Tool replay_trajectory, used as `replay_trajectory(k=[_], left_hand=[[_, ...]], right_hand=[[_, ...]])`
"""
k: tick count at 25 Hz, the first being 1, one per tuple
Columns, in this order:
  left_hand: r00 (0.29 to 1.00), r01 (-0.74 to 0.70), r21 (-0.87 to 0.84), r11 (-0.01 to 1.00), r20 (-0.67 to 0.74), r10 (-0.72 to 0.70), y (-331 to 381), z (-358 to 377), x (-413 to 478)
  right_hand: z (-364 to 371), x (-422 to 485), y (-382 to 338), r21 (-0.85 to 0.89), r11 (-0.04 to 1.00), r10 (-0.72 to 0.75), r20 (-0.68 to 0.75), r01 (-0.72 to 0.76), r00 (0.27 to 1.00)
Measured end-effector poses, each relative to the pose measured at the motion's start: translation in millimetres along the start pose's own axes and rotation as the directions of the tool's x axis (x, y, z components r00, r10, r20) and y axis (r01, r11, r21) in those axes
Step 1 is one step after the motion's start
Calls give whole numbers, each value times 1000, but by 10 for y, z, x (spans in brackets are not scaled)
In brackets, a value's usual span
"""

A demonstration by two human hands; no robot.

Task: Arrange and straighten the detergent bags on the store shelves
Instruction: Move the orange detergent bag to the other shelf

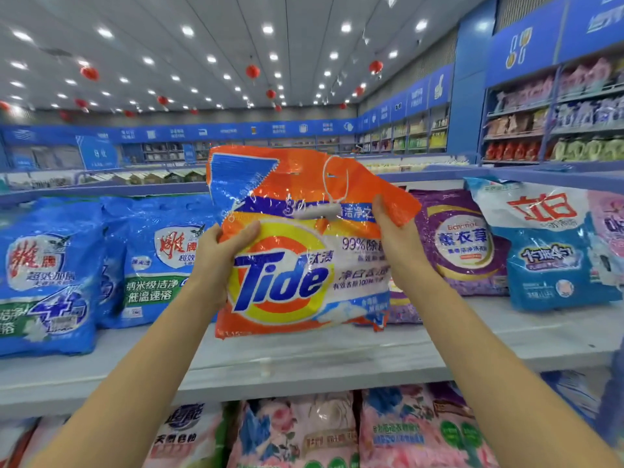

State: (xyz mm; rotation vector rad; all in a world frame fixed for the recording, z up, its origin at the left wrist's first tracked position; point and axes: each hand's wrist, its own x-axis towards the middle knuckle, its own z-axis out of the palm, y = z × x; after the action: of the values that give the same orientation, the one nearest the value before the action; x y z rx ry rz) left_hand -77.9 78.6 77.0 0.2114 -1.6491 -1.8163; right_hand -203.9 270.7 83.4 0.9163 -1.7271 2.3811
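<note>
You've got the Tide bag (297, 244) at frame centre, left hand (221, 253) and right hand (395, 238) both clamped on its sides, bottom edge just at the shelf (304, 356). Blue bags (101, 265) at left stand upright. Purple bag (462, 244) and the upside-down white bag (547, 244) at right look unsorted, so about mid-task.

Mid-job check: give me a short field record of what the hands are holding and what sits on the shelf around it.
held item: orange Tide bag, upright, logo facing the camera
left hand: gripping the bag's left edge
right hand: gripping the bag's right edge near the top
bag position: in front of the shelf, bottom edge at or just above the board
left of it: blue detergent bags
right of it: purple bag, then an upside-down blue-and-white bag
shelf below: pink floral bags
</note>
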Motion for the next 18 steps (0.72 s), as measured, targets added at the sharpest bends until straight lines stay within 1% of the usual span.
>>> replay_trajectory(k=[3, 8, 13, 15, 18], left_hand=[[998, 37, 23, 999, -43, -36, -121, -232, 127], [993, 115, 1, 993, -25, -115, -392, -558, 178], [996, 12, -14, 1000, -85, -13, -361, -522, 139], [992, -55, 1, 999, -113, 54, -364, -536, 127], [969, -138, 48, 989, -199, 145, -358, -600, 147]], right_hand=[[133, 101, 155, -99, 994, 43, -21, -45, 999], [196, 162, 224, -168, 983, 72, -1, -72, 997], [346, 282, 81, -141, 984, 109, 17, -105, 994], [417, 309, 74, -152, 978, 138, -25, -140, 990], [492, 306, 112, -116, 980, 155, -85, -164, 984]])
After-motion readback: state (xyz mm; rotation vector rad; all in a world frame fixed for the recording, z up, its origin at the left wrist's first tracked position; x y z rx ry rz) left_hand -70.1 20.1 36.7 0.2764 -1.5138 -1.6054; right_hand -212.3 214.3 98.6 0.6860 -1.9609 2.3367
